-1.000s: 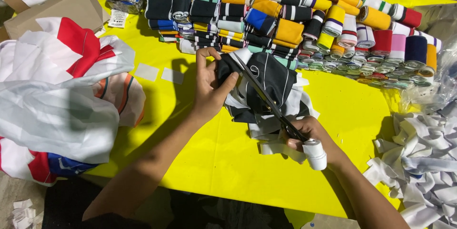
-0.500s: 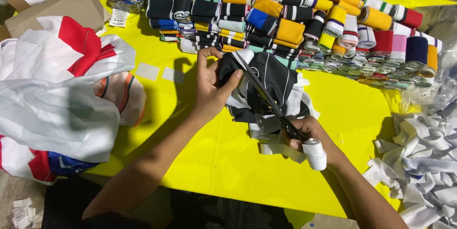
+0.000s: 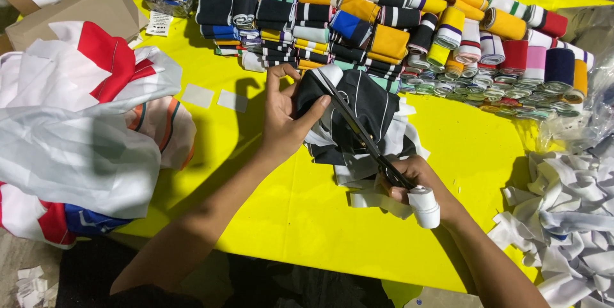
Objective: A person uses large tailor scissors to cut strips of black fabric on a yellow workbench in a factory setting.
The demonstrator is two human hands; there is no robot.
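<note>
My left hand [image 3: 284, 119] sits near the middle of the frame, fingers closed in a pinch on the left edge of a dark piece of fabric [image 3: 364, 106] with thin white lines on it. The thumb presses across its top while the other fingers curl over the upper edge. That fabric lies on top of a small stack of black and white pieces [image 3: 358, 154], just right of centre on the yellow desk [image 3: 288, 218].

My right hand [image 3: 416, 183] is lower and to the right, wrapped tight around the handles of a long pair of scissors [image 3: 358, 129]. One handle is bound in white tape [image 3: 425, 205], which sticks out below my knuckles. The blades run up and to the left across the dark fabric, their tip close to my left thumb; I cannot tell how far apart the blades stand.

Across the top of the frame, packed rolls of striped ribbed cloth [image 3: 409, 26] in orange, black, blue, white, red and yellow cover the desk, touching one another. At the left edge lies a heap of white, red and blue cloth [image 3: 70, 129], with two small white paper squares [image 3: 214, 98] on the desk beside it. A brown cardboard box [image 3: 77, 10] sits in the upper left corner. At the lower right is a pile of white fabric strips [image 3: 563, 218], well apart from my right hand.
</note>
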